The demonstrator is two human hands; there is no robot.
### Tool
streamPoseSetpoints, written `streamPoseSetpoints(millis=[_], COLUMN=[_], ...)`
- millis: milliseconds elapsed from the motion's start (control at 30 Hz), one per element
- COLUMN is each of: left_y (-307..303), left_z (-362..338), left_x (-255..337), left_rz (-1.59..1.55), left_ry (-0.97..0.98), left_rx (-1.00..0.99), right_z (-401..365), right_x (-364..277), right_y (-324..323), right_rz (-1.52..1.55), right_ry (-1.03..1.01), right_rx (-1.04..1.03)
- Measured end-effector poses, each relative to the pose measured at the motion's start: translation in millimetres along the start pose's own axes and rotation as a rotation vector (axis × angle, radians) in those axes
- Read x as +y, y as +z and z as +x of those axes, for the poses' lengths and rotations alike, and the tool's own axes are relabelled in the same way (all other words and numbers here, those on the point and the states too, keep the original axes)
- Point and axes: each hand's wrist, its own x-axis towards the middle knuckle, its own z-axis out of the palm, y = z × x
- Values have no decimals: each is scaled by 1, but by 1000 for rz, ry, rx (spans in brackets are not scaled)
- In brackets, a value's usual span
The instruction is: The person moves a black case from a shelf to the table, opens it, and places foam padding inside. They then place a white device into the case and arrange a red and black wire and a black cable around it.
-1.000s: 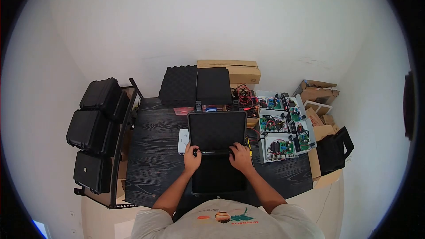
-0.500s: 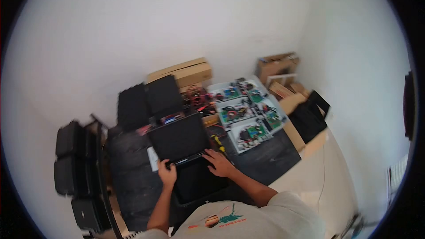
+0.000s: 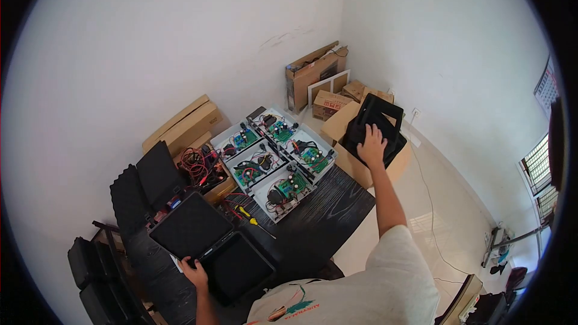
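Note:
An open black carrying case (image 3: 236,268) lies on the dark table, its lid (image 3: 191,225) folded back and a dark lining inside. My left hand (image 3: 195,274) is closed on the case's left side, near the hinge. Out to the right, my right hand (image 3: 372,145) rests with spread fingers on black frame-like inserts (image 3: 384,112) that stick up from an open cardboard box (image 3: 356,168). Whether its fingertips grip an insert cannot be made out.
Grey trays of circuit boards (image 3: 274,162) fill the table's back right. A yellow-handled screwdriver (image 3: 247,214), red cables (image 3: 200,165) and more black cases (image 3: 158,171) lie around. A black-wood table (image 3: 325,210) ends near the cardboard box. Cartons (image 3: 330,103) stand against the wall.
My right hand has left the open case and reached right to the black inserts in the cardboard box. My left hand stays at the case. The view has turned right.

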Motion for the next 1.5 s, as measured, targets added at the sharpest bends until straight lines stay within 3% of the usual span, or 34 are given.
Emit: streamPoseSetpoints(millis=[200,367,600,733,867,933,1000,1033,1167,1267,1367,1467,1500], left_y=[2,3,9,-5,-20,-29,-43,-54,-83,-82,-87,-97,-108], left_z=[2,1,2,-7,-23,-26,-34,-34,-37,-35,-31,-25,-22], left_x=[9,16,-16,30,74,93,118,125,158,161,149,131,130], left_rz=[21,99,-73,-53,-183,-391,-891,-902,-1211,-1217,-1210,-1386,-1414], left_ry=[16,18,-7,52,161,186,-50,-46,-125,-138,-302,-412,-445], left_rx=[41,76,64,189,153,43,-234,-379,-538,-447,-339,-335,-350], right_z=[40,39,-8,-64,-139,-175,-210,-227,-285,-308,-307,-280,-270], right_x=[60,29,-75,-152,-229,-259,-288,-300,-336,-344,-342,-336,-332], right_y=[22,-25,-122,-163,-210,-224,-237,-237,-237,-237,-242,-220,-212], right_rz=[-10,33,310,532,765,892,896,925,934,965,1006,1113,1061], right_ry=[-109,-157,-251,-379,-468,-566,-612,-667,-862,-1028,-1174,-1160,-1056], right_rx=[-332,-155,54,127,-104,-185,-299,-290,-482,-618,-737,-435,-391])
